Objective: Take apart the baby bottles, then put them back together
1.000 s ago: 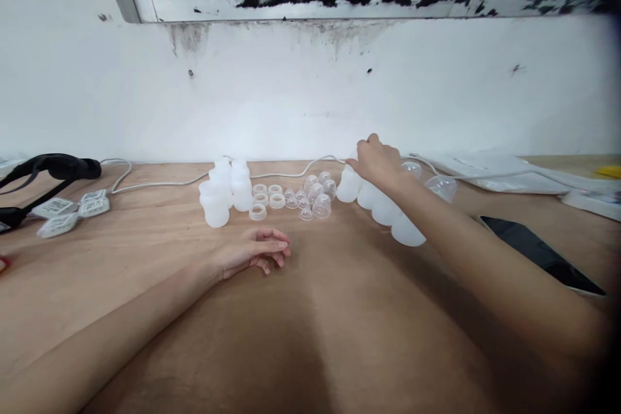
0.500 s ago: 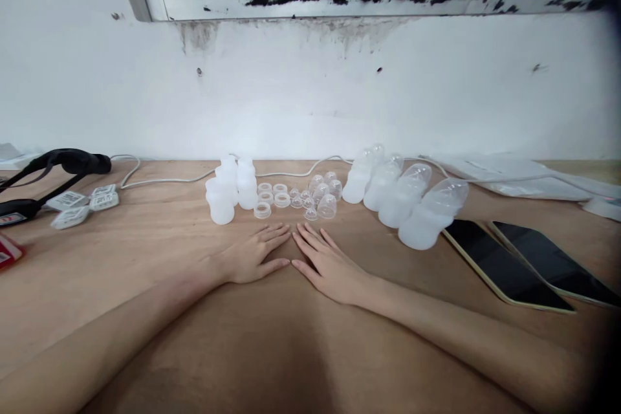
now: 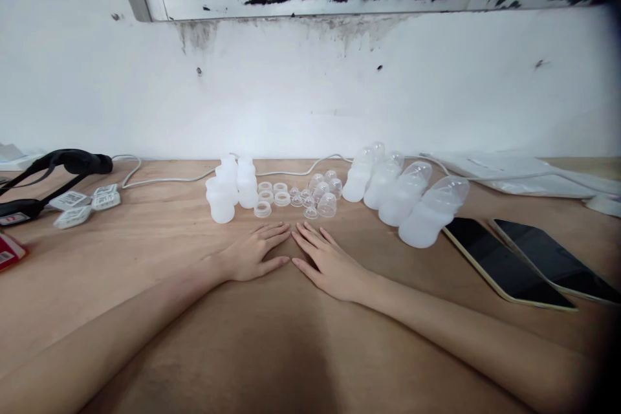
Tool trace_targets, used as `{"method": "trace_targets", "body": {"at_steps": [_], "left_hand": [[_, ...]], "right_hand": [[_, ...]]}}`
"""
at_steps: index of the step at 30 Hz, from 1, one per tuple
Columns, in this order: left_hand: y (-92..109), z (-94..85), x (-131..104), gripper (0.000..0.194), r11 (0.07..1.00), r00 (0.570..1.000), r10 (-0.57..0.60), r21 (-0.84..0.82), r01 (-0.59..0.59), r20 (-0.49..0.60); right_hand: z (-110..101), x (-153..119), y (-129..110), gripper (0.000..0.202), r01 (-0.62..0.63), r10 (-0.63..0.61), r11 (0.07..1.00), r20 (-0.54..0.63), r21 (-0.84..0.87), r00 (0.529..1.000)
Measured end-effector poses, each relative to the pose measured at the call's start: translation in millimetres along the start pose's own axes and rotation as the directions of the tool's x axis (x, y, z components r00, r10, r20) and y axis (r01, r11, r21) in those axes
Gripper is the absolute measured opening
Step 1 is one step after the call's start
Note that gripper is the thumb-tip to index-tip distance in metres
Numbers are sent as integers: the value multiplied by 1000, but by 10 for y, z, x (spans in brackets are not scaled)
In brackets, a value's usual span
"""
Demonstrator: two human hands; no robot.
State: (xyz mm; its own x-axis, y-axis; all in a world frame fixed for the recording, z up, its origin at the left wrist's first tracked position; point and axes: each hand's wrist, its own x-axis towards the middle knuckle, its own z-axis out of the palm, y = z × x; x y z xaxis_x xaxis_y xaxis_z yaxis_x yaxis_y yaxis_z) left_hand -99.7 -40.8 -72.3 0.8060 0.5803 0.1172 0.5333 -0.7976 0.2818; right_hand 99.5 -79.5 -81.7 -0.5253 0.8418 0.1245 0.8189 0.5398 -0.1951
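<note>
My left hand (image 3: 253, 251) lies flat on the wooden table (image 3: 233, 349), fingers stretched out, holding nothing. Mirroring it, my right hand (image 3: 330, 263) also rests flat and open, its fingertips close to those of the left. Just beyond the hands sit several clear collar rings (image 3: 262, 209), small clear bottle nipples (image 3: 310, 212) and clear domed caps (image 3: 326, 205). Several open white baby bottle bodies (image 3: 222, 202) stand behind my left hand. To the right is a row of capped baby bottles (image 3: 420, 228), upright, with clear domes on top.
Two dark-screened phones (image 3: 509, 265) lie at the right, near a plastic bag (image 3: 524, 178). On the left are a black strap (image 3: 72, 160), several small white cases (image 3: 72, 217) and a red box (image 3: 8, 252). A white cable (image 3: 169, 182) runs along the wall.
</note>
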Motion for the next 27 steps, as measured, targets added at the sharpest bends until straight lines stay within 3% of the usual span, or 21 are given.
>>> {"method": "trace_targets", "body": {"at_steps": [10,15,17,19,21,23,25,27], "left_hand": [[-22,11,-6,58,1000,1000,15,-12,-15,-18],[-9,5,-14,57,1000,999,24,-12,-24,-26],[9,-1,-10,56,1000,998,11,16,-10,-63],[17,2,2,51,996,984,-37,68,49,-172],[3,19,24,48,981,943,-113,116,156,-312],[-28,45,48,48,957,905,-182,141,252,-385],[-55,65,65,49,943,896,-216,154,294,-388],[-57,65,67,47,950,913,-192,164,264,-359]], "right_hand": [[-5,-3,-3,60,-7,7,1000,8,10,1000],[-22,-3,4,55,19,-20,999,-59,-31,998],[-47,7,8,47,35,-42,998,-119,-60,992],[-71,29,26,36,25,-37,997,-177,-72,984],[-82,73,70,32,-51,38,997,-227,-52,973],[-79,141,144,37,-169,164,986,-260,4,952],[-70,230,239,49,-256,267,964,-285,74,921],[-63,321,336,54,-294,321,947,-314,131,893]]}}
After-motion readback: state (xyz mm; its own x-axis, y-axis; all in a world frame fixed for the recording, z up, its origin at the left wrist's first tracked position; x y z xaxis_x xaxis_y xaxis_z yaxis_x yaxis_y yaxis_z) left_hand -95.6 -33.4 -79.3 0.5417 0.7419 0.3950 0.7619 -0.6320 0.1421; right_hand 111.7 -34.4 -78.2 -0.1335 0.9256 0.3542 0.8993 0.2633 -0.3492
